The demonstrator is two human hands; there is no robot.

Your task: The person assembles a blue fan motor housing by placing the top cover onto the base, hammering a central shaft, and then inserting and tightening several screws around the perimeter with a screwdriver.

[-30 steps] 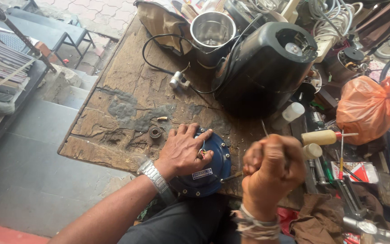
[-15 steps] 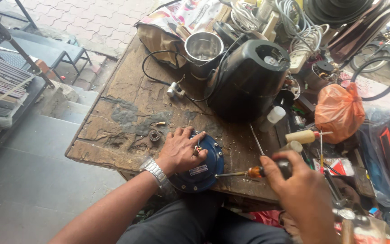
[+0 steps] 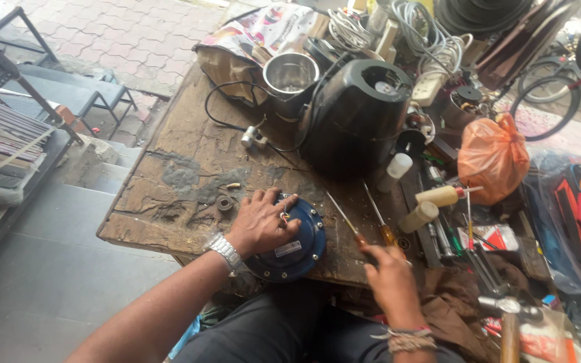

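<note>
- Worn wooden desk (image 3: 169, 168) stands outdoors on grey paving, with brick ground at 11 o'clock and a bicycle wheel (image 3: 553, 101) at 2 o'clock.
- Black appliance body (image 3: 354, 114) sits mid-desk; steel cup (image 3: 292, 72) at its 10 o'clock.
- Left hand (image 3: 260, 222) rests, fingers spread, on the blue round housing (image 3: 294, 245) at the near edge.
- Right hand (image 3: 388, 275), fingers curled, touches two screwdrivers (image 3: 371, 232); whether it grips them is unclear.
- Clutter at 3 o'clock is hard to sort.
</note>
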